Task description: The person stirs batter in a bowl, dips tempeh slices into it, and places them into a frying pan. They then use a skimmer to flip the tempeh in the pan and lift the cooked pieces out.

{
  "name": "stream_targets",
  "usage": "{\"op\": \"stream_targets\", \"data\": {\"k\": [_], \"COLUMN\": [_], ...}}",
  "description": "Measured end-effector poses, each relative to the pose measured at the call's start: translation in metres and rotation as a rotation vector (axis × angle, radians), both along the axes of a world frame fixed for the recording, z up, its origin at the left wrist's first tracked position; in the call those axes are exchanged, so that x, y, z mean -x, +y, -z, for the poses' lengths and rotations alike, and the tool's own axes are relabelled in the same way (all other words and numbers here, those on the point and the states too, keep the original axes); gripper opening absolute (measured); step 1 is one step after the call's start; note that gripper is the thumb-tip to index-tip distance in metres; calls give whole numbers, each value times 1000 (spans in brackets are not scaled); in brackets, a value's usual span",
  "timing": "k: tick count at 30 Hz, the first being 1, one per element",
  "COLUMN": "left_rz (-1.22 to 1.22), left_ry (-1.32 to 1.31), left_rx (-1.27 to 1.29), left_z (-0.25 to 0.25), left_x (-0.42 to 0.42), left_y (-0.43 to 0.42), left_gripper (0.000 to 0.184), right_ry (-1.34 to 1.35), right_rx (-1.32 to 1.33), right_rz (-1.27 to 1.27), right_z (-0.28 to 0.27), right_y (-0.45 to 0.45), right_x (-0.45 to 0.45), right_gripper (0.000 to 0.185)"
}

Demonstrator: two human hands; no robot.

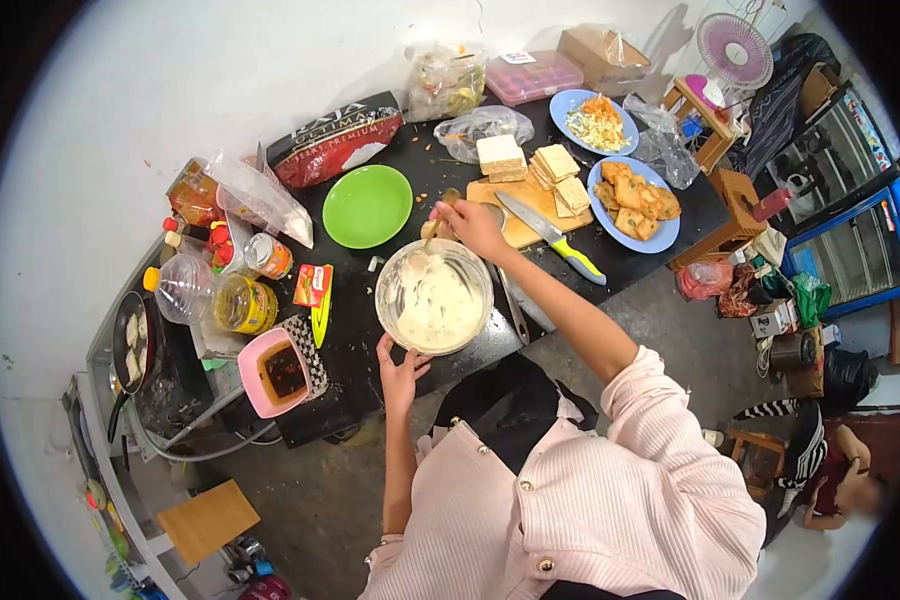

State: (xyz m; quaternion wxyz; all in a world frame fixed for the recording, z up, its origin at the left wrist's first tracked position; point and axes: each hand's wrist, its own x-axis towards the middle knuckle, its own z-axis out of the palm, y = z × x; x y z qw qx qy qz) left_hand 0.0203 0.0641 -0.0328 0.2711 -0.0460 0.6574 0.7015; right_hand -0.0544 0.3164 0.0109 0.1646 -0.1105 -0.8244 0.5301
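A clear mixing bowl (pixel 483 318) of pale, creamy batter (pixel 432 300) stands on the black table in front of me. My left hand (pixel 402 374) grips its near side, thumb and fingers against the wall. My right hand (pixel 470 228) is closed around a brownish spoon (pixel 451 197) over the far rim; its lower end points down into the bowl. Just right of that hand, a wooden cutting board (pixel 518 232) carries stacked bread slices (pixel 500 157) and a knife (pixel 550 235) with a yellow-green handle. A green plate (pixel 367 206) lies to the bowl's left.
Blue plates hold fried pieces (pixel 637 200) and shredded vegetables (pixel 596 124) at the right. Leftward are a pink container (pixel 269 373) of dark liquid, bottles, a jar (pixel 246 304) and a frying pan (pixel 132 340) with food. Another person (pixel 838 470) sits at lower right.
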Motion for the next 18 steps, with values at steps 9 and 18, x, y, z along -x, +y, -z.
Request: {"op": "stream_targets", "data": {"k": [9, 18], "left_rz": [-28, -3], "left_ry": [11, -17], "left_rx": [33, 5], "left_z": [-5, -3], "left_x": [-3, -2], "left_y": [4, 2], "left_gripper": [52, 54], "right_ry": [-24, -123], "right_rx": [-200, 219], "right_rz": [-173, -104], "right_z": [-13, 44], "right_y": [16, 16], "right_x": [28, 24], "right_gripper": [32, 24]}}
